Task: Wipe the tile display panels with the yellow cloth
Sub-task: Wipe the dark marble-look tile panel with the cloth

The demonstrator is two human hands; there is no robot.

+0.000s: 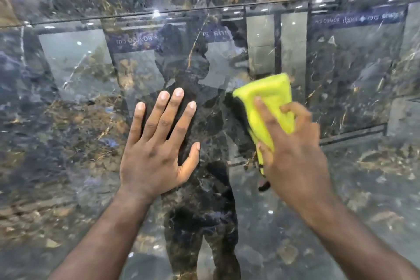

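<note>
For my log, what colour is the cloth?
The cloth is bright yellow, best seen in the head view.

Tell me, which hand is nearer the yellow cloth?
Right. The right hand grips the yellow cloth against the tile panel; the left hand lies flat on the panel, apart, to the cloth's left.

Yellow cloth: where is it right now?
Head view, right of centre: the yellow cloth is gripped by the right hand and pressed against the dark marble tile panel, just right of the flat left hand.
</note>
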